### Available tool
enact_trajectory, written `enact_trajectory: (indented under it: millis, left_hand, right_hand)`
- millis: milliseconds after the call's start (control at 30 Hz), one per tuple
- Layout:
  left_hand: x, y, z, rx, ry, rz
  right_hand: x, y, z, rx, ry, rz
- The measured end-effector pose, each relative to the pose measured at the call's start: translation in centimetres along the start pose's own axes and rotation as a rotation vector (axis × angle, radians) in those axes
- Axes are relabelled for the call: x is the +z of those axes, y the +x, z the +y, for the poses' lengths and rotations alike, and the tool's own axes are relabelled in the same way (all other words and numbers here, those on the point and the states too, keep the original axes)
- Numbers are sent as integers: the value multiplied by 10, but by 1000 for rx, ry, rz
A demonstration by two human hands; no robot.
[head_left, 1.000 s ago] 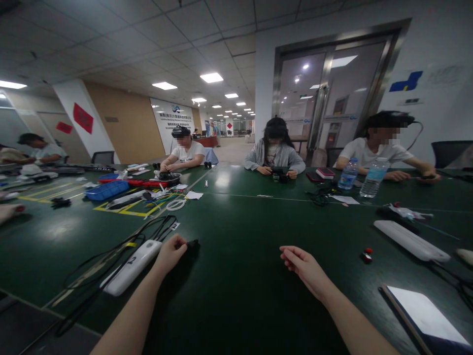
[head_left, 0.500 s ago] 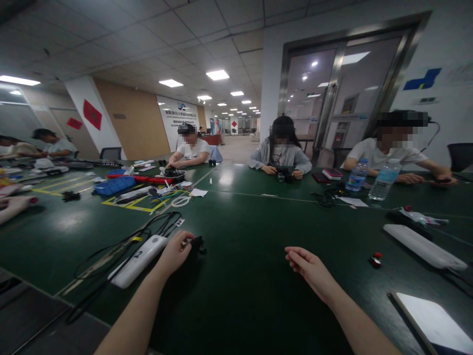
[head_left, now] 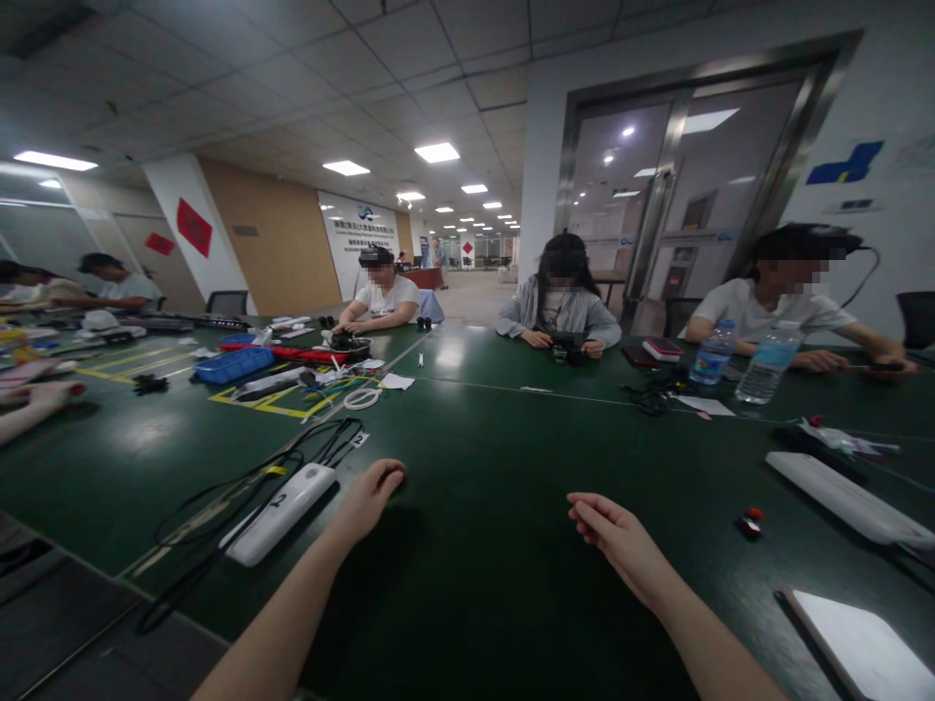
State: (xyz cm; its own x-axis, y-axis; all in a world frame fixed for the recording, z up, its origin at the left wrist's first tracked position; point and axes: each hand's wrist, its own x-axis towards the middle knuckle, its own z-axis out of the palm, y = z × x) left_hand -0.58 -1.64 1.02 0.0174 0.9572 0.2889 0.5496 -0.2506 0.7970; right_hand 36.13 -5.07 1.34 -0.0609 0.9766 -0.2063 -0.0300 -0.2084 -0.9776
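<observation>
My left hand [head_left: 371, 498] rests on the dark green table [head_left: 474, 458], fingers curled down over a small black object that is almost fully hidden beneath them. Just left of that hand lies a white power strip [head_left: 281, 501] marked "2", with black cables [head_left: 234, 482] looping around it. My right hand [head_left: 620, 540] hovers low over the table to the right, fingers stretched out side by side and pointing left, with nothing in it.
A small red and black part [head_left: 750, 523] lies right of my right hand. Beyond it are a long white device [head_left: 847, 497] and a white sheet on a dark pad [head_left: 862, 652]. Three people sit across the table with water bottles [head_left: 766, 365]. A blue tray [head_left: 234, 363] sits far left.
My left hand held the small black object out at its fingertips; now the fingers have closed down over it and hide it. The right hand has barely moved.
</observation>
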Motion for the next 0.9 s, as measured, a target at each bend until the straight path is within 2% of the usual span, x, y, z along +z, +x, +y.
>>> enact_trajectory:
  millis: [100, 200, 333, 467, 533, 600, 667, 733, 800, 900]
  left_hand:
    - [4, -1, 2, -186, -546, 6]
    - [5, -3, 8, -265, -902, 3]
    - [1, -7, 14, -301, -1084, 17]
    - [-3, -5, 15, -299, -1128, 41]
    - [-4, -2, 13, -317, -1087, 84]
    - [-7, 3, 7, -312, -979, 190]
    - [-11, 8, -3, -279, -736, 325]
    - [-15, 11, -14, -245, -370, 400]
    - [-17, 13, -23, -221, -40, 375]
    - [-15, 12, -30, -186, 204, 271]
  right_hand:
    - [0, 0, 0, 10, 9, 1]
    - [0, -1, -2, 15, 29, 2]
    - [2, -2, -3, 31, 45, 8]
    - [0, 1, 0, 20, 37, 4]
    - [-2, 2, 3, 12, 32, 1]
    - [-3, 4, 5, 4, 28, 2]
    - [-2, 4, 5, -3, 25, -1]
    - [-1, 4, 3, -3, 22, 2]
    - [0, 3, 1, 9, 19, 9]
    - [1, 1, -1, 22, 20, 15]
